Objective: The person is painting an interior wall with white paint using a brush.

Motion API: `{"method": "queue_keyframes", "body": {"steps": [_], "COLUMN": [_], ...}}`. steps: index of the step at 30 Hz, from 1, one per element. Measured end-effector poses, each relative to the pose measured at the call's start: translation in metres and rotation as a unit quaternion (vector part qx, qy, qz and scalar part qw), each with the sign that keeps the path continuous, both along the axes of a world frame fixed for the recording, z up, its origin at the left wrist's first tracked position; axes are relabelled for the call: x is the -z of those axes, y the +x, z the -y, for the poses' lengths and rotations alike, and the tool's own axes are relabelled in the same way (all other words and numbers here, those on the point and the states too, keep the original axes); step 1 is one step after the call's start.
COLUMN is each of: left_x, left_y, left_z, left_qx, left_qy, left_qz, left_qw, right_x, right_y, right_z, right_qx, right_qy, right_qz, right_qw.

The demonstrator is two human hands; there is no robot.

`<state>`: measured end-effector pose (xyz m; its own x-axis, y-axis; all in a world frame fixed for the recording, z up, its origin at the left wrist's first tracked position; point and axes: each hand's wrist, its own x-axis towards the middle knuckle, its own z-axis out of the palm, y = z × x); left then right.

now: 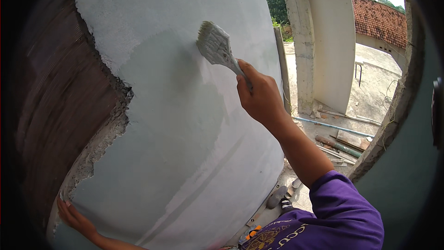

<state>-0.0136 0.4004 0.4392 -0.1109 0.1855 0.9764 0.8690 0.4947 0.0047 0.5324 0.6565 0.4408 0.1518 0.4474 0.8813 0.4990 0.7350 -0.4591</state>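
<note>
The paintbrush (pixel 216 46), wide and flat with pale, plaster-coated bristles, lies against the smooth grey-white plastered wall (pixel 185 125) in the upper middle of the view, its bristles fanned up and to the left and touching the surface. The right hand (pixel 260 96) is wrapped tight around the brush's handle, fingers curled closed on it, the forearm running down to a purple sleeve (pixel 344 203) at the lower right. Around the brush the plaster looks darker (damp, by the look of it), while the patch higher up is lighter.

The left hand (pixel 74 216) is pressed flat against the wall's lower left edge, fingers spread and holding nothing. Just above it the plaster ends in a ragged, crumbly border, beside bare brown brick (pixel 60 102).

To the right, well apart from the wall, stands a white concrete pillar (pixel 323 41), with pipes and scrap wood (pixel 342 141) lying on the ground near its foot, and a red-tiled roof (pixel 379 18) beyond.
</note>
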Motion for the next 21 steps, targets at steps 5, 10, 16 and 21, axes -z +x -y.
{"method": "queue_keyframes", "body": {"steps": [5, 10, 16, 21], "left_x": [0.002, 0.003, 0.002, 0.003], "left_y": [-0.005, -0.005, -0.002, 0.0], "left_z": [-0.003, -0.005, -0.006, -0.006], "left_qx": [0.016, 0.003, 0.002, -0.003], "left_qy": [0.014, 0.023, 0.025, 0.027], "left_qz": [0.013, -0.002, 0.007, 0.023], "left_qw": [1.0, 1.0, 1.0, 0.999], "right_x": [0.033, 0.001, -0.017, -0.007], "right_y": [0.021, 0.024, 0.003, -0.001], "right_z": [0.028, 0.019, 0.006, 0.001], "right_qx": [-0.025, -0.028, -0.01, -0.068], "right_qy": [-0.088, 0.031, 0.053, 0.026], "right_qz": [0.04, 0.01, 0.018, -0.025], "right_qw": [0.995, 0.999, 0.998, 0.997]}}
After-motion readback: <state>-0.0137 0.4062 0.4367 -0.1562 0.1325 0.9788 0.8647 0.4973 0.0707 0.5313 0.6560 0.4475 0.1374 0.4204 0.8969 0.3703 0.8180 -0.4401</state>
